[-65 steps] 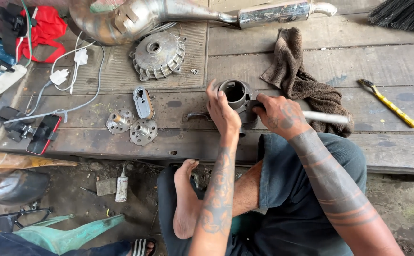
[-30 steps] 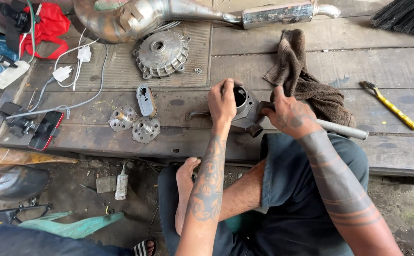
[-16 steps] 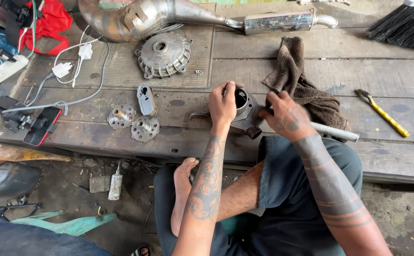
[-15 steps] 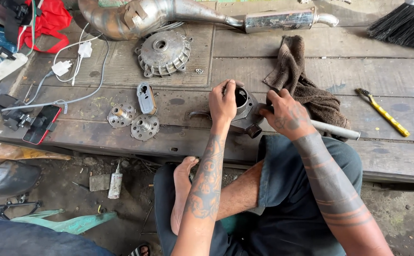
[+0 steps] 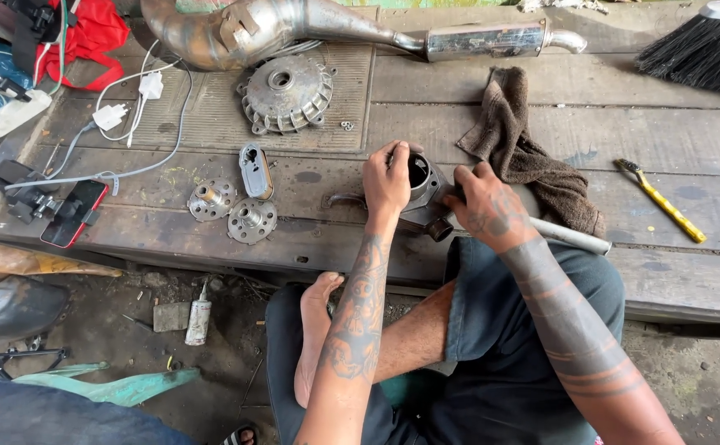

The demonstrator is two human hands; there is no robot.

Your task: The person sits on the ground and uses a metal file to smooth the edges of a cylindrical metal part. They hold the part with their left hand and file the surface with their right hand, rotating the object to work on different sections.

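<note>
Gripping the grey metal cylinder [image 5: 422, 183], left hand [image 5: 386, 183]; right hand [image 5: 487, 210] holding the steel tube [image 5: 569, 236].

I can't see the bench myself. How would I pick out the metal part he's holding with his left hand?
Start at the long chrome exhaust pipe along the bench's far edge, then come down past the round finned hub to the left hand. Its grip wraps a grey metal cylinder. Unlike the two flat holed discs to the left, it has a deep open bore.
</note>
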